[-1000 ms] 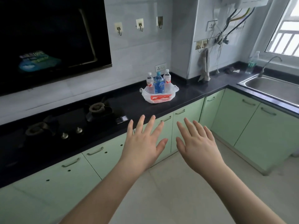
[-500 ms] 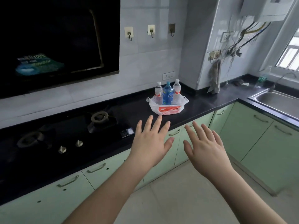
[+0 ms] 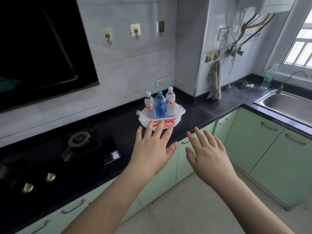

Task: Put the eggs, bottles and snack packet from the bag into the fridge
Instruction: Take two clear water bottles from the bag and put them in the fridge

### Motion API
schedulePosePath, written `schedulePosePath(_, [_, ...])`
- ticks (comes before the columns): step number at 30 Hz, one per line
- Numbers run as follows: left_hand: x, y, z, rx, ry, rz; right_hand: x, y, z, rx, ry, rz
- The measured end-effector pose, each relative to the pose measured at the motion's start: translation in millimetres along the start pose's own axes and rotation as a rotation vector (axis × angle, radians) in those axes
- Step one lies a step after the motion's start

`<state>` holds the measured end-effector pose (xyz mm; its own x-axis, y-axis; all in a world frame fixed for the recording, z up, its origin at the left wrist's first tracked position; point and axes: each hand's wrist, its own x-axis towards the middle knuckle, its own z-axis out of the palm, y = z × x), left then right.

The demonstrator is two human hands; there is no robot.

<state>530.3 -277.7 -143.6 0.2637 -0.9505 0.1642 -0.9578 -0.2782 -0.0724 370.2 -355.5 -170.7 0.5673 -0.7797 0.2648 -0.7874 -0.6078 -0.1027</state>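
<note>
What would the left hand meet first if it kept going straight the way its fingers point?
Probably the bag on the counter. The left hand is open, and its fingers point up at the bag's front, with the bottles standing behind. Depth is unclear, so the gap cannot be judged.

Single head-worn wide-angle view, set at standing height before the black counter and tilted forward and down. Faces the counter's inner corner, with the white plastic bag of bottles close to frame centre. Near enough for both outstretched forearms to fill the lower half, left hand and right hand just short of the counter edge. Takes in the gas hob left of the bag, the sink far right of it, green cabinet doors beneath. Straight lines bend toward the frame edges. No second view to overlap with.
</note>
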Motion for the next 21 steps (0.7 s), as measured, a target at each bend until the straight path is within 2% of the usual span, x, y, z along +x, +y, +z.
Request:
schedulePosePath(7, [64.9,20.3,11.9,0.036,-0.001,-0.044,64.0,55.9,7.1,0.060,0.011,-0.042])
schedulePosePath(11, [87.6,19.5,28.2,0.012,-0.013,-0.121,92.0,70.9,24.7,0.077,-0.042,-0.063])
schedulePosePath(21, [147.3,-14.8,71.0,-0.006,-0.046,-0.164,166.0,67.4,60.7,0.086,-0.120,-0.126])
